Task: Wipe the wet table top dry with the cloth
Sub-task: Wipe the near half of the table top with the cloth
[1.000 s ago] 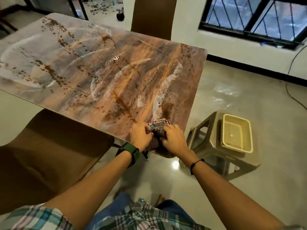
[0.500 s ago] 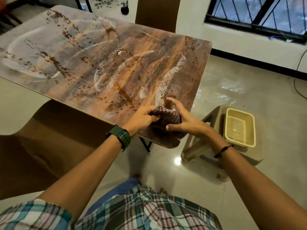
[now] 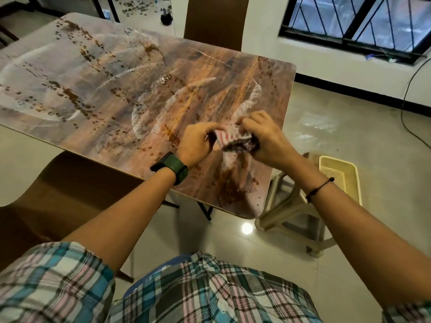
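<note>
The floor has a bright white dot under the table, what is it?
Head view: that dot is glare, a lamp mirrored in the glossy tiled floor; paler window reflections sit further right. The wide lens bends the brown streaked table top's edges.

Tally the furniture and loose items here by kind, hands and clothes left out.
Table: 1
Chairs: 2
Stool: 1
Basket: 1
Cloth: 1
Total: 6
</note>
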A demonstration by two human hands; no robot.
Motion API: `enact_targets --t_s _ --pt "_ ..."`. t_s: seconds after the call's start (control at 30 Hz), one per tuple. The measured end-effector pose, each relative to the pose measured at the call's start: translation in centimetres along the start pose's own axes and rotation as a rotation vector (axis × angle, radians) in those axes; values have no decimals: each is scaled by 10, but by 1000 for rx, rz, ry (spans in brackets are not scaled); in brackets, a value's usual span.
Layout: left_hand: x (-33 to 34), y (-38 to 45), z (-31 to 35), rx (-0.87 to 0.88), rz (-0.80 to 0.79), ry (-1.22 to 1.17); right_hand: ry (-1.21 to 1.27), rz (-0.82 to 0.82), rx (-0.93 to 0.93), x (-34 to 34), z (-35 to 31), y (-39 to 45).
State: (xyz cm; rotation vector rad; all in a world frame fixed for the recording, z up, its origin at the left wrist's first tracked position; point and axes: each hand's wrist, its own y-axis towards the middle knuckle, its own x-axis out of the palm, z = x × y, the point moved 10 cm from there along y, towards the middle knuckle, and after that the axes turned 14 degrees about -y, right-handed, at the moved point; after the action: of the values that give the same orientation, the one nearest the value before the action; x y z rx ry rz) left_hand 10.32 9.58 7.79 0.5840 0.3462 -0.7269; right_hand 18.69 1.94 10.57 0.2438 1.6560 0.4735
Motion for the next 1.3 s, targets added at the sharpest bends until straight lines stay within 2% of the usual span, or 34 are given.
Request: enact_targets --t_s 0.07,0.13,0.17,0.23,0.27,0.33,0.43,0.53,0.63,0.7,0.8,0.87,0.93,1.03,1.1,1.17,1.3 --pt "21 -14 -18 -31 -186 71 -107 -205 -89 43 -15 -23" --pt "43 -37 -43 -132 -392 150 -198 -503 -168 91 -26 -58" --pt "48 -47 -52 -169 -439 170 -217 -678 -170 110 -27 -78" --pt "46 -59 -62 -226 -405 142 -159 -970 -103 128 -23 -112" --pt "40 -62 -64 -241 -352 112 -109 -1038 -48 129 -21 -119" --pt "32 -67 -67 -252 -263 78 -66 -1009 103 124 -14 -115" --pt "23 -85 -93 -407 -186 100 -50 -789 307 131 -14 -95" --pt "10 -107 -121 -570 -133 153 -77 -806 391 167 -26 -106" --pt "1 -123 -139 -702 -139 160 -222 -778 335 179 -33 -110" --pt "-6 -127 -146 -764 -120 22 -217 -752 260 187 -44 -98" --pt "-26 -123 -154 -801 13 -225 -179 -738 81 211 -82 -55" --pt "-43 -118 -162 -789 84 -186 -153 -729 -46 229 -112 -21" --pt "-61 -116 -168 -788 151 -41 -160 -730 -149 238 -126 -5" --pt "-72 -111 -168 -787 132 30 -241 -687 -210 216 -94 -50" --pt "-76 -112 -169 -784 134 -13 -327 -641 -229 184 -52 -104" --pt "-81 -112 -171 -763 169 -48 -362 -676 -222 158 -16 -142" --pt "-81 -116 -173 -761 274 -174 -335 -672 -198 165 -20 -127"
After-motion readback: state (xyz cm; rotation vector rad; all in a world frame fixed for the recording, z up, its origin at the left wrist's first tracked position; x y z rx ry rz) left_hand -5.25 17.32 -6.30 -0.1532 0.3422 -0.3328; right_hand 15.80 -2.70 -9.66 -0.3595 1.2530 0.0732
